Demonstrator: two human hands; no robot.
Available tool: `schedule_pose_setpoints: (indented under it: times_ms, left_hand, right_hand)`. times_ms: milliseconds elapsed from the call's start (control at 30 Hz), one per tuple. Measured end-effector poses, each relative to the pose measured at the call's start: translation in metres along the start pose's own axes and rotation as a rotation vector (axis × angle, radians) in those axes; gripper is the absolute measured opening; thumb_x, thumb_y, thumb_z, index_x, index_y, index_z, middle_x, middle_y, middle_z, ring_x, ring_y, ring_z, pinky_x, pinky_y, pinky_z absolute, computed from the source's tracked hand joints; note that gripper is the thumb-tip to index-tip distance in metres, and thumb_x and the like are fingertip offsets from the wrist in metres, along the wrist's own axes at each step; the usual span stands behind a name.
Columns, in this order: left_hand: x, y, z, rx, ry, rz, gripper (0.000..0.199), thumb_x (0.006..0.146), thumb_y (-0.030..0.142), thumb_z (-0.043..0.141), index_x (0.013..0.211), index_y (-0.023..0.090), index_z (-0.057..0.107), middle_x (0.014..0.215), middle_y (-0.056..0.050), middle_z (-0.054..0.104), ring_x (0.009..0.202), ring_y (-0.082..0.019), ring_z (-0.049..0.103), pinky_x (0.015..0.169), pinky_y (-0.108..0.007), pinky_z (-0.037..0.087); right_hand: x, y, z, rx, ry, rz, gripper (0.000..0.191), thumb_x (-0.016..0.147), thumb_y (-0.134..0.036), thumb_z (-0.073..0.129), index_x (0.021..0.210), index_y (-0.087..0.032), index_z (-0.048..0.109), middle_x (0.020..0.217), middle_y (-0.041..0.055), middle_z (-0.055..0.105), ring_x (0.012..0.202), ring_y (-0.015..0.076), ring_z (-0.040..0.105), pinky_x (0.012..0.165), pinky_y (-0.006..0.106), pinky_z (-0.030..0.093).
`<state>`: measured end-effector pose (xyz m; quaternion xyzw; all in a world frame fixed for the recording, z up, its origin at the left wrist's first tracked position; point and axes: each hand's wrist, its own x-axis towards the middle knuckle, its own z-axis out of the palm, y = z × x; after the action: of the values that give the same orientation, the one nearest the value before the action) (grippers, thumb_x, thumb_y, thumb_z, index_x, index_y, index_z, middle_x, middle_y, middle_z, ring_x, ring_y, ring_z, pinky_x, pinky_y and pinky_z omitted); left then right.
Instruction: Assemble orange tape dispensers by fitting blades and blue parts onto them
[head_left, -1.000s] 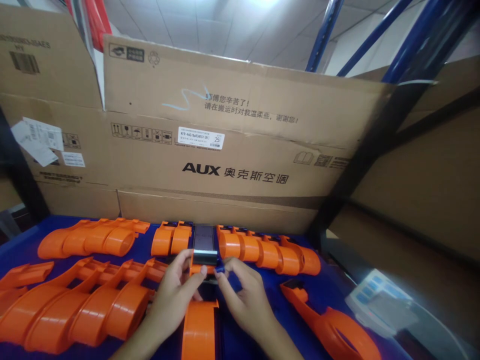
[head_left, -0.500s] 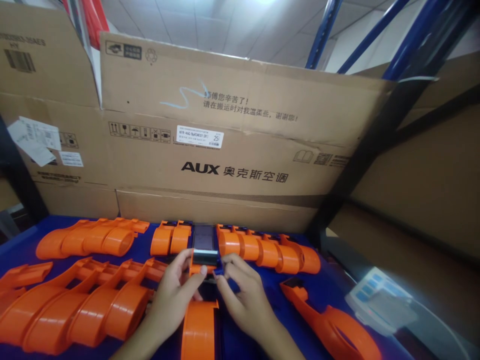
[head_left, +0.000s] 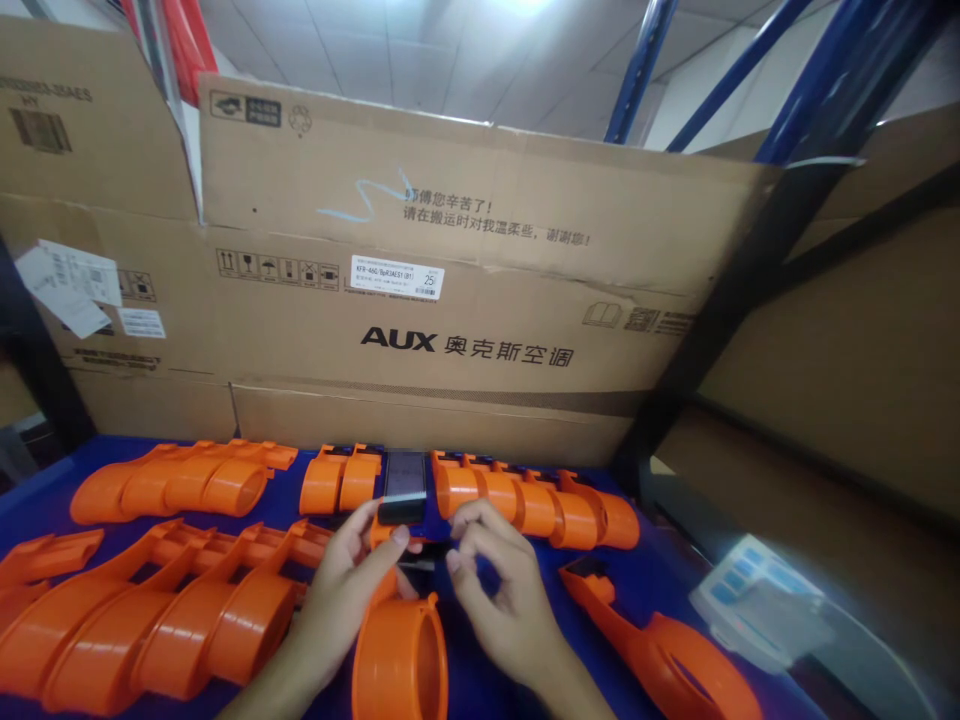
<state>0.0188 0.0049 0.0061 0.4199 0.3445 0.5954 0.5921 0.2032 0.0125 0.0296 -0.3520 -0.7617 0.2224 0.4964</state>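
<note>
An orange tape dispenser point(head_left: 397, 655) hangs low in the middle, its round hub toward me and its black-topped head pointing away. My left hand point(head_left: 352, 570) is closed around the neck of it, thumb on top near the black roller. To its right, my right hand point(head_left: 499, 575) is held apart from the dispenser, thumb and index finger curled close together. Whether something small sits between those fingertips cannot be made out. Just beyond the dispenser's head lies a dark rectangular object point(head_left: 406, 474).
Rows of orange dispensers stand at the left point(head_left: 176, 630), back left point(head_left: 232, 485) and back right point(head_left: 536, 510) on the blue surface point(head_left: 30, 500). One more dispenser point(head_left: 675, 665) lies at the right by a white device point(head_left: 757, 600). Cardboard point(head_left: 300, 390) walls the back.
My right hand has moved off the dispenser's head, slightly right. The dispenser has turned in my left hand, so its hub's open side now shows.
</note>
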Motion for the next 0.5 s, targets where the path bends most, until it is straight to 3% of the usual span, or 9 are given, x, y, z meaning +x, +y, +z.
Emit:
schedule_pose_setpoints:
  times_ms: [100, 167, 233, 333, 433, 500]
  left_hand:
    - [-0.005, 0.001, 0.002, -0.082, -0.075, -0.098, 0.066, 0.084, 0.040, 0.079, 0.143, 0.026, 0.051, 0.111, -0.010, 0.075, 0.057, -0.017, 0.073, 0.061, -0.030, 0.059]
    - [-0.010, 0.002, 0.004, -0.120, -0.150, -0.170, 0.077, 0.086, 0.039, 0.078, 0.152, 0.031, 0.039, 0.120, -0.013, 0.072, 0.063, -0.022, 0.077, 0.065, -0.034, 0.061]
    - [-0.014, 0.003, 0.005, -0.142, -0.203, -0.237, 0.080, 0.087, 0.038, 0.076, 0.155, 0.034, 0.034, 0.126, -0.015, 0.069, 0.071, -0.027, 0.080, 0.066, -0.038, 0.062]
    - [-0.017, 0.005, 0.006, -0.151, -0.262, -0.243, 0.077, 0.085, 0.033, 0.080, 0.151, 0.032, 0.042, 0.125, -0.015, 0.070, 0.083, -0.031, 0.080, 0.071, -0.039, 0.062]
    - [-0.017, 0.006, 0.005, -0.162, -0.355, -0.205, 0.073, 0.078, 0.031, 0.086, 0.144, 0.025, 0.055, 0.120, -0.014, 0.073, 0.092, -0.031, 0.079, 0.083, -0.039, 0.060]
    - [-0.017, 0.006, 0.004, -0.149, -0.325, -0.197, 0.065, 0.082, 0.037, 0.082, 0.141, 0.023, 0.058, 0.123, -0.015, 0.072, 0.091, -0.030, 0.078, 0.085, -0.039, 0.059]
  right_hand:
    - [0.002, 0.000, -0.002, 0.208, 0.060, 0.149, 0.020, 0.100, -0.041, 0.055, 0.093, -0.023, 0.061, 0.089, 0.0042, 0.064, 0.087, 0.0223, 0.064, 0.081, 0.033, 0.051]
    - [0.002, -0.001, -0.001, 0.355, 0.000, 0.247, 0.028, 0.101, -0.046, 0.055, 0.118, -0.026, 0.061, 0.099, 0.0049, 0.069, 0.096, 0.0237, 0.067, 0.089, 0.035, 0.052]
    - [0.002, -0.002, -0.001, 0.470, -0.098, 0.287, 0.037, 0.100, -0.049, 0.054, 0.130, -0.027, 0.059, 0.114, 0.0070, 0.071, 0.110, 0.0260, 0.066, 0.096, 0.038, 0.051]
    - [0.002, -0.002, 0.000, 0.528, -0.155, 0.293, 0.039, 0.098, -0.053, 0.056, 0.124, -0.025, 0.063, 0.119, 0.0088, 0.070, 0.110, 0.0271, 0.066, 0.093, 0.038, 0.052]
    - [0.002, 0.002, 0.002, 0.491, -0.139, 0.314, 0.039, 0.095, -0.053, 0.062, 0.121, -0.025, 0.061, 0.101, 0.0058, 0.071, 0.092, 0.0232, 0.068, 0.082, 0.034, 0.054]
    - [0.002, 0.006, 0.004, 0.460, -0.140, 0.313, 0.038, 0.094, -0.053, 0.064, 0.118, -0.024, 0.060, 0.095, 0.0041, 0.069, 0.086, 0.0213, 0.066, 0.079, 0.032, 0.053]
